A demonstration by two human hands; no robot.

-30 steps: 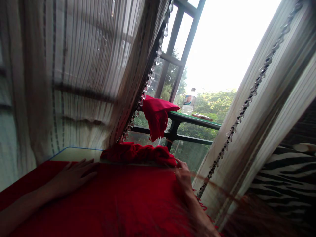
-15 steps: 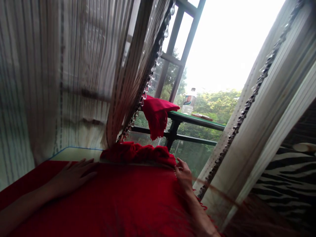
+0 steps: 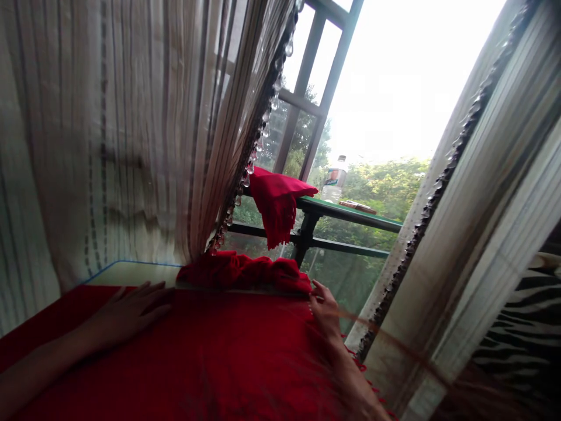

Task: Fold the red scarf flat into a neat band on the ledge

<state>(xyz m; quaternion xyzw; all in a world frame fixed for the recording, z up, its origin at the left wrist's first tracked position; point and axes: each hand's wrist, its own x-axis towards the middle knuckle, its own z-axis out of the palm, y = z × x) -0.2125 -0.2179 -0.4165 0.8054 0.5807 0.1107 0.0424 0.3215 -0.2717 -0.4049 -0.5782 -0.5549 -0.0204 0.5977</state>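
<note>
A red cloth [image 3: 210,356] lies spread flat over a table, its far end bunched into a crumpled roll [image 3: 245,273]. My left hand [image 3: 127,307] rests palm down on the cloth near its far left corner, fingers stretched out. My right hand [image 3: 325,307] sits at the cloth's far right edge beside the bunched part, fingers curled at the fringe; whether they pinch the cloth is not clear.
A pale table top [image 3: 131,273] shows beyond the cloth. Striped curtains with bead trim [image 3: 131,128] hang left and right [image 3: 477,193]. On a green window ledge [image 3: 350,213] lie a folded red cloth [image 3: 278,196] and a plastic bottle [image 3: 334,178]. A zebra-print fabric [image 3: 521,345] is at the right.
Both hands stay almost where they were. The left curtain has swung slightly left, and the view has shifted a little.
</note>
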